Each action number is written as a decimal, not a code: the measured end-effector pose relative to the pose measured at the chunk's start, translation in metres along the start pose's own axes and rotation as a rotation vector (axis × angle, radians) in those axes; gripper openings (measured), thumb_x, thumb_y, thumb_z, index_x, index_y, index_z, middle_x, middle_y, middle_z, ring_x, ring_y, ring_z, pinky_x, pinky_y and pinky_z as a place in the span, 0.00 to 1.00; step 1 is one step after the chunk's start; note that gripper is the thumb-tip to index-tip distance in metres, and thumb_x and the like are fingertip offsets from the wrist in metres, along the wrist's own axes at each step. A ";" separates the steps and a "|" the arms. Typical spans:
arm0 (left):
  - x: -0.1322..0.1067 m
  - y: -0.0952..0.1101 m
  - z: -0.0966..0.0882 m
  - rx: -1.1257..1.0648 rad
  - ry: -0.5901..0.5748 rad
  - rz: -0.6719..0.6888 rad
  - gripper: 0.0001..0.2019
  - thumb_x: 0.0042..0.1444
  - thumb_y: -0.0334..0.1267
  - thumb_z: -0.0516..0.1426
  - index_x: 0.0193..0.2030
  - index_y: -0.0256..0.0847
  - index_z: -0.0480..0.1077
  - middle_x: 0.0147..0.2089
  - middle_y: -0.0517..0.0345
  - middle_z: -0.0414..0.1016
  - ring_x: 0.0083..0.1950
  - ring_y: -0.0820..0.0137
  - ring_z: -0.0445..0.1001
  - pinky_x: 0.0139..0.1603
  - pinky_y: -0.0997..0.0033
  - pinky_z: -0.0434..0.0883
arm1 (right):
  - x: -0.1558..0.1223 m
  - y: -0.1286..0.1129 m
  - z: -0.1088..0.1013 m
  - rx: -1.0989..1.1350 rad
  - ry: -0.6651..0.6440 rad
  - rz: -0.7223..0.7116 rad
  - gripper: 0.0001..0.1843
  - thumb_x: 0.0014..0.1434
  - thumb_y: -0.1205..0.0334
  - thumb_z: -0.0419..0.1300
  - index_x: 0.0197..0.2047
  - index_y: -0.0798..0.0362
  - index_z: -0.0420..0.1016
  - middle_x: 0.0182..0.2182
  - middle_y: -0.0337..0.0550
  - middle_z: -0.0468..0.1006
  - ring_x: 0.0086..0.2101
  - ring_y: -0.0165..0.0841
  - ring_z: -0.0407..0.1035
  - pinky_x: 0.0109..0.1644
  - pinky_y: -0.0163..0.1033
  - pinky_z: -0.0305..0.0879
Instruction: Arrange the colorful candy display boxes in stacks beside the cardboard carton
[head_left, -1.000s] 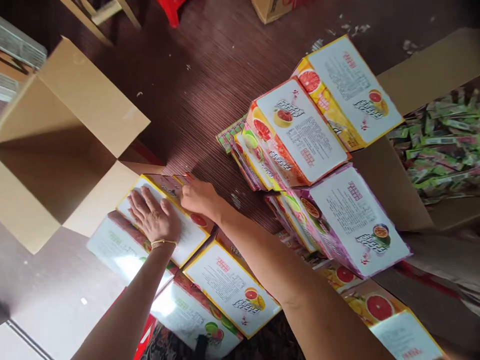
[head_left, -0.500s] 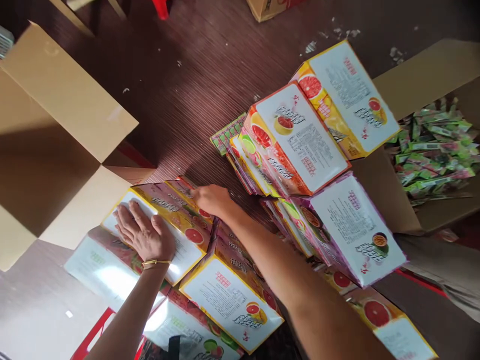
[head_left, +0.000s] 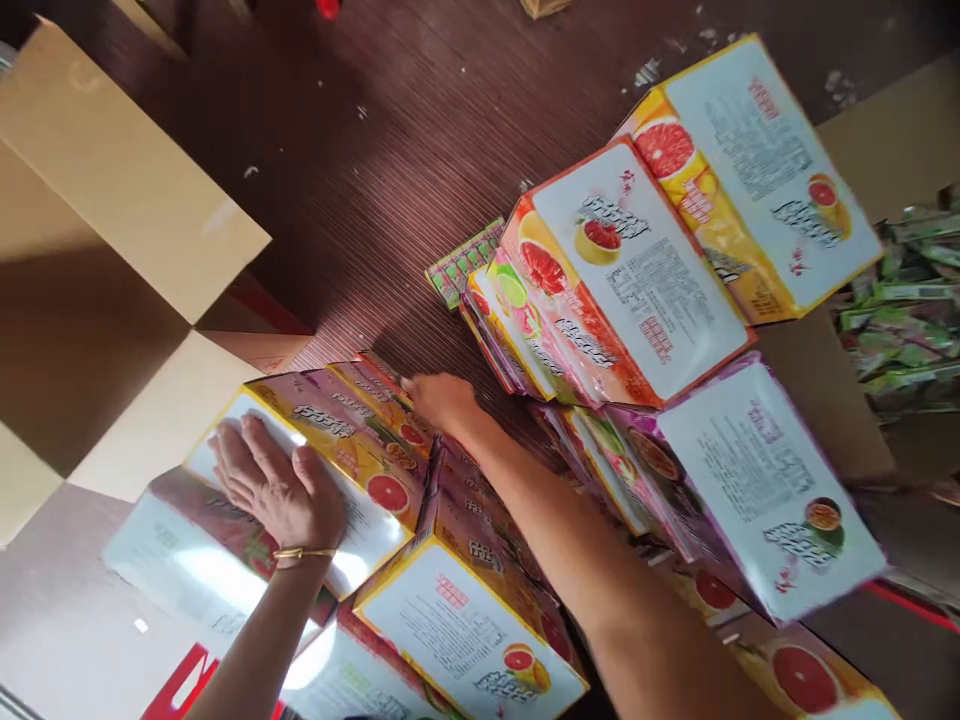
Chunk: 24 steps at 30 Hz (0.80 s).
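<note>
My left hand (head_left: 281, 490) lies flat, fingers stretched, on the white panel of a yellow-edged fruit-printed box (head_left: 356, 565). This box tops a stack, and its printed sides show grapefruit pictures. Lower down, at the stack's far side, my right hand (head_left: 444, 400) has curled fingers against an orange-edged bottom box (head_left: 381, 372). Its fingertips are partly hidden. Beside the stack, below my right forearm, stands another yellow-edged box (head_left: 469, 625). Two shiny pale boxes, one of them a glossy box (head_left: 180, 550), sit to the left and front.
An open brown carton (head_left: 142, 150) stands at left. On the right rise stacks topped by a red box (head_left: 652, 330), a yellow box (head_left: 750, 130) and a purple box (head_left: 750, 440). Behind them a carton holds many green sachets (head_left: 907, 320). White scraps (head_left: 645, 75) lie on the dark floor.
The view has shifted, so the right-hand stacks appear farther right and larger. Both hands keep their places on the stack, which appears slightly shifted in view.
</note>
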<state>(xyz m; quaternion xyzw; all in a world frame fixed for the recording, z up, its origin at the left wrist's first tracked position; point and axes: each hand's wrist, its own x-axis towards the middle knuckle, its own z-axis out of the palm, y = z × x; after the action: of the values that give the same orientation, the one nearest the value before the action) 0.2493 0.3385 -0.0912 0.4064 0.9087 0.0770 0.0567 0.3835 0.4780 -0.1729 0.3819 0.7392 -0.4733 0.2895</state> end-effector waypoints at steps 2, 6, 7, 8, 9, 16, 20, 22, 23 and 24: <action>-0.002 -0.003 0.007 0.014 0.001 0.016 0.33 0.67 0.51 0.41 0.74 0.34 0.48 0.75 0.37 0.45 0.76 0.50 0.42 0.74 0.40 0.45 | 0.048 -0.013 0.011 0.040 0.006 -0.067 0.26 0.71 0.55 0.39 0.57 0.50 0.73 0.55 0.52 0.76 0.55 0.43 0.71 0.53 0.46 0.70; -0.003 -0.007 0.016 0.009 0.033 0.035 0.32 0.67 0.51 0.41 0.74 0.39 0.47 0.75 0.40 0.45 0.75 0.48 0.43 0.73 0.37 0.46 | 0.066 -0.008 0.050 0.034 -0.102 -0.135 0.25 0.70 0.53 0.41 0.53 0.52 0.77 0.54 0.53 0.77 0.55 0.43 0.70 0.56 0.46 0.69; -0.002 -0.006 0.016 0.003 0.031 0.035 0.32 0.67 0.51 0.41 0.75 0.40 0.47 0.75 0.40 0.45 0.75 0.47 0.43 0.73 0.35 0.46 | 0.052 0.002 0.057 0.020 -0.132 -0.133 0.25 0.70 0.53 0.42 0.52 0.52 0.77 0.53 0.54 0.77 0.55 0.43 0.71 0.56 0.47 0.69; -0.001 -0.006 0.015 -0.001 0.022 0.032 0.32 0.67 0.51 0.41 0.75 0.41 0.46 0.75 0.39 0.44 0.75 0.46 0.43 0.72 0.34 0.46 | 0.035 0.013 0.060 0.005 -0.164 -0.127 0.24 0.70 0.53 0.44 0.51 0.51 0.78 0.52 0.53 0.78 0.54 0.44 0.72 0.55 0.48 0.69; 0.000 -0.005 0.014 -0.007 0.013 0.025 0.33 0.67 0.52 0.41 0.75 0.41 0.46 0.75 0.38 0.44 0.75 0.46 0.43 0.72 0.33 0.45 | 0.018 0.025 0.061 -0.009 -0.198 -0.115 0.22 0.69 0.53 0.46 0.50 0.50 0.79 0.50 0.53 0.79 0.53 0.44 0.73 0.54 0.48 0.70; 0.001 -0.008 0.018 -0.029 0.053 0.050 0.33 0.66 0.52 0.43 0.74 0.37 0.49 0.75 0.37 0.45 0.75 0.44 0.43 0.72 0.34 0.45 | 0.053 0.045 0.042 0.010 -0.100 0.067 0.32 0.71 0.50 0.34 0.57 0.53 0.75 0.55 0.57 0.75 0.55 0.45 0.71 0.54 0.49 0.70; 0.001 -0.012 0.025 -0.029 0.052 0.138 0.30 0.68 0.50 0.42 0.75 0.48 0.44 0.76 0.47 0.44 0.76 0.53 0.42 0.73 0.42 0.44 | 0.131 0.019 0.060 0.084 -0.106 -0.007 0.29 0.71 0.50 0.38 0.61 0.54 0.70 0.60 0.54 0.71 0.59 0.42 0.67 0.59 0.44 0.66; 0.002 -0.012 0.027 -0.034 0.058 0.156 0.29 0.69 0.50 0.42 0.75 0.51 0.43 0.76 0.51 0.44 0.76 0.56 0.42 0.73 0.45 0.44 | 0.132 0.023 0.076 0.094 -0.142 -0.044 0.29 0.70 0.49 0.40 0.60 0.55 0.72 0.59 0.54 0.72 0.59 0.42 0.67 0.59 0.45 0.66; 0.002 -0.012 0.028 -0.033 0.062 0.149 0.29 0.69 0.50 0.41 0.75 0.50 0.43 0.76 0.50 0.44 0.76 0.56 0.42 0.73 0.46 0.44 | 0.122 0.031 0.083 0.090 -0.164 -0.055 0.28 0.70 0.49 0.41 0.59 0.54 0.73 0.58 0.54 0.73 0.58 0.42 0.68 0.59 0.45 0.66; 0.002 -0.012 0.030 -0.030 0.061 0.134 0.30 0.69 0.50 0.41 0.75 0.48 0.44 0.76 0.47 0.44 0.76 0.55 0.42 0.73 0.45 0.44 | 0.108 0.041 0.090 0.081 -0.190 -0.058 0.27 0.70 0.49 0.42 0.57 0.54 0.74 0.56 0.54 0.75 0.57 0.43 0.69 0.58 0.45 0.67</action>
<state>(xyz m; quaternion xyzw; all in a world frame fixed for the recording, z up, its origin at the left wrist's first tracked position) 0.2441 0.3348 -0.1229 0.4628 0.8796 0.1063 0.0298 0.3657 0.4370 -0.3123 0.3250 0.6993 -0.5452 0.3287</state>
